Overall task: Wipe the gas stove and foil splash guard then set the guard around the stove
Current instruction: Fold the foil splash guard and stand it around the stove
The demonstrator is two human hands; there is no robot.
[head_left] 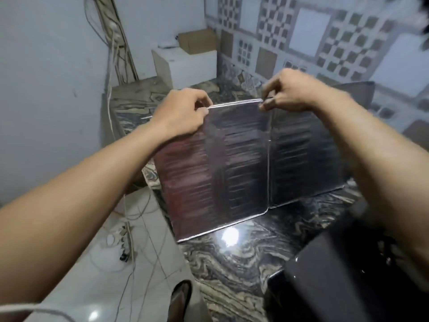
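The foil splash guard (pixel 232 163) stands upright on the marbled counter (pixel 243 263), its shiny ribbed panels folded at a crease near the middle. My left hand (pixel 183 112) pinches the top edge at the left panel's corner. My right hand (pixel 290 91) pinches the same top edge near the crease. A further panel of the guard (pixel 357 91) rises behind my right forearm. The black gas stove (pixel 336 275) sits at the lower right, partly hidden by my right arm. No cloth is visible.
A white box with a cardboard box (pixel 197 40) on it stands at the back of the counter. Patterned tiles (pixel 325 43) cover the wall behind. Cables and a power strip (pixel 125 231) lie on the white floor at left, below the counter's edge.
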